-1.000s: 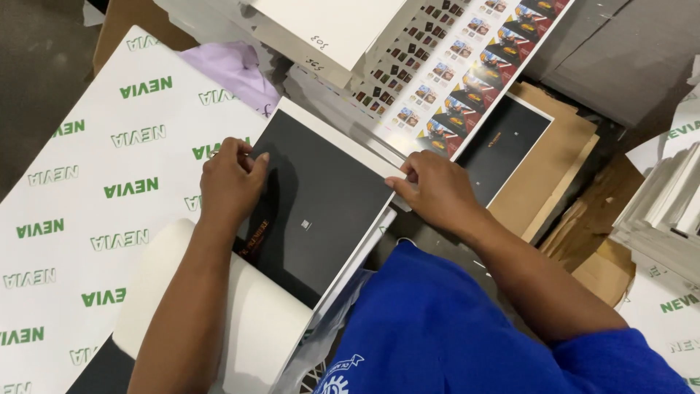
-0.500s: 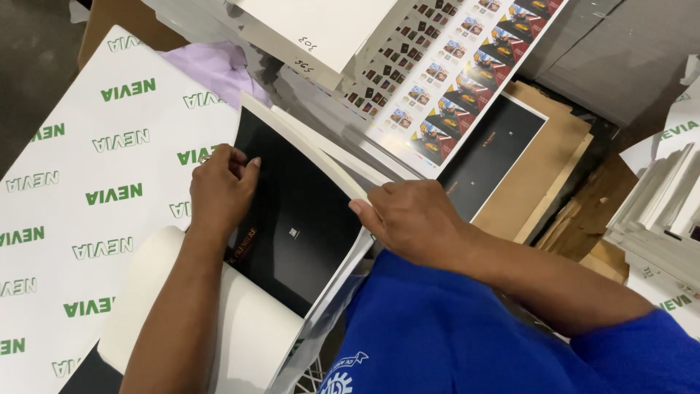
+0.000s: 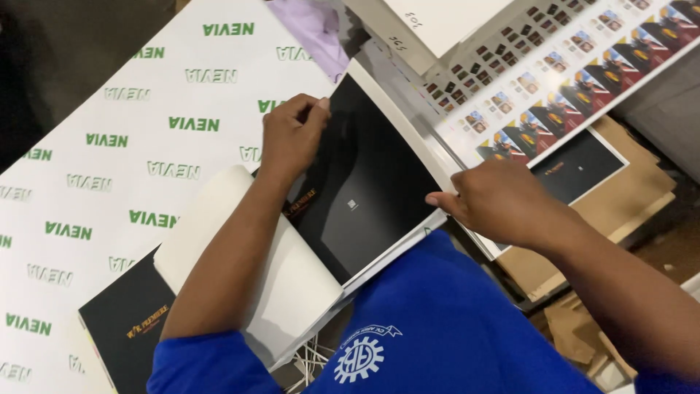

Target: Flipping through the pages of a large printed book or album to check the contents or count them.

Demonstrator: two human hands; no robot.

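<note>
A large black printed sheet (image 3: 372,182) with a small white mark lies on a stack of white-edged sheets in front of me. My left hand (image 3: 292,135) pinches its far left edge near the top corner. My right hand (image 3: 503,201) rests on the right edge of the stack, its fingers curled over the sheet's near right corner. A white sheet (image 3: 281,281) curls up under my left forearm.
A big white sheet printed with green lettering (image 3: 131,160) covers the surface at left. A black cover with gold print (image 3: 127,332) lies at lower left. Sheets of small colour prints (image 3: 569,69), a white board (image 3: 445,18) and brown cardboard (image 3: 620,204) lie to the right.
My right hand has slid down along the right edge toward the near corner. The left hand has shifted up to the sheet's far corner, and the view has moved closer.
</note>
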